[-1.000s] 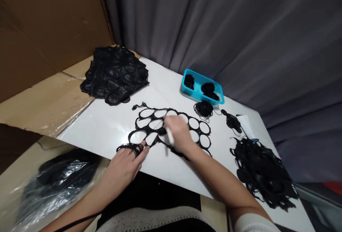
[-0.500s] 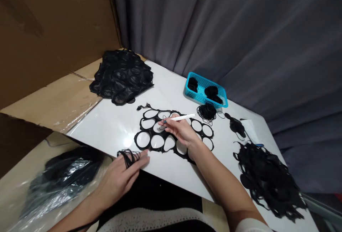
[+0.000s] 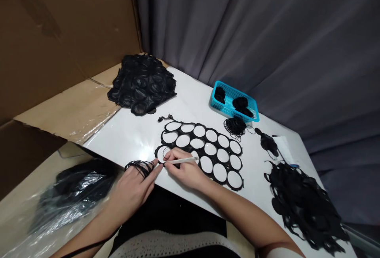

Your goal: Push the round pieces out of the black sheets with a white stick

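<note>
A black rubbery sheet (image 3: pixel 228 167) with rows of round holes lies flat on the white table. My right hand (image 3: pixel 188 172) is closed around a white pen-like tool (image 3: pixel 182 160), its tip pointing left at the sheet's near-left corner. A thin black ring (image 3: pixel 164 151) shows by the right fingertips. Several more thin black rings (image 3: pixel 139 165) are looped round the fingers of my left hand (image 3: pixel 133 190). The left fingers are stretched out, their tips at the sheet's near-left edge beside the right hand. Right fingers partly hide the lower row of holes.
A stack of black sheets (image 3: pixel 142 85) sits at the back left by cardboard (image 3: pixel 71 111). A blue basket (image 3: pixel 234 95) holds black bundles; a coil of black rings (image 3: pixel 235 126) lies before it. Black scraps (image 3: pixel 305 202) pile up at right. A plastic-wrapped bundle (image 3: pixel 80 186) lies at lower left.
My right hand has moved left and nearer with the pen-like tool, from the sheet's middle to its near-left corner, beside my left fingertips. The view has shifted slightly.
</note>
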Available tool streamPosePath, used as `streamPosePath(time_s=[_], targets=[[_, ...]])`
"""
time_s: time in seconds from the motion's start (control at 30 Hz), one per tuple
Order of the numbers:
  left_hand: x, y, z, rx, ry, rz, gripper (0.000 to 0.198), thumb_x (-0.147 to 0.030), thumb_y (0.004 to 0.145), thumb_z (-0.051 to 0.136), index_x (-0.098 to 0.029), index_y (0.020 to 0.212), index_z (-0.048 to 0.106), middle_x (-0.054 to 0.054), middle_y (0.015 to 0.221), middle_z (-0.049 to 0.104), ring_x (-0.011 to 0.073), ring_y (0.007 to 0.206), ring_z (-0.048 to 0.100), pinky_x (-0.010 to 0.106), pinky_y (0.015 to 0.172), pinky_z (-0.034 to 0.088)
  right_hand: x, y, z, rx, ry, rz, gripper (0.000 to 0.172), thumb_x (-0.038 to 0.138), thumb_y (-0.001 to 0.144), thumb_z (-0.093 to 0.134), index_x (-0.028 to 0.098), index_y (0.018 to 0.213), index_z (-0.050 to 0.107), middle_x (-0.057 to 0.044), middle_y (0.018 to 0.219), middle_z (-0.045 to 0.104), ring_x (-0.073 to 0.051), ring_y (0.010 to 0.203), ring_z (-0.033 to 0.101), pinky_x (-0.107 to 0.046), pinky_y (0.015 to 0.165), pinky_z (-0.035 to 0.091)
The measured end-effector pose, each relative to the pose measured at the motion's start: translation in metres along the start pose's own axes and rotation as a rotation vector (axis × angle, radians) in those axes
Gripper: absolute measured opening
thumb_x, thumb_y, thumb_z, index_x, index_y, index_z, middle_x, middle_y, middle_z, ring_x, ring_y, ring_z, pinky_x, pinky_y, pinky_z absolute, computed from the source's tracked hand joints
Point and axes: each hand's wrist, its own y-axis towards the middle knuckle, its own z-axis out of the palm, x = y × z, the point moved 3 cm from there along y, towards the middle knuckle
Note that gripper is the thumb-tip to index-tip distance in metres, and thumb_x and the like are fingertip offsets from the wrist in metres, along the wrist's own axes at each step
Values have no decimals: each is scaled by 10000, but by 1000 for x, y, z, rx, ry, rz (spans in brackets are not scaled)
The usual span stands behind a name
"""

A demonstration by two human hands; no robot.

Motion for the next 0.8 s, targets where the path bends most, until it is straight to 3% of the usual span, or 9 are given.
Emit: streamPosePath(time_s=[0.6,0.7,0.8], targets=[[-1,3,-2,-9,26,19,390,-148,995,482,-158,1369,592,158,1210,690,284,1038,657,411,872,506,0,0,-5,39,-50,-66,187,153,905,622,214,761,519,-13,949,633,-158,902,625,-283,813,479],[-1,4,-3,-15,27,17,382,-139,991,481,-160,1350,607,154,1202,696,281,1033,663,406,866,507,0,-3,-2,55,-139,-118,165,164,930,612,214,800,523,-33,978,636,-166,909,618,-294,820,497],[-1,4,-3,-17,37,21,378,-134,986,480,-159,1337,620,155,1192,704,280,1010,672,402,841,508,2,-10,8,126,-361,-260,57,154,957,578,197,924,561,-97,1088,656,-212,1014,595,-343,890,504]])
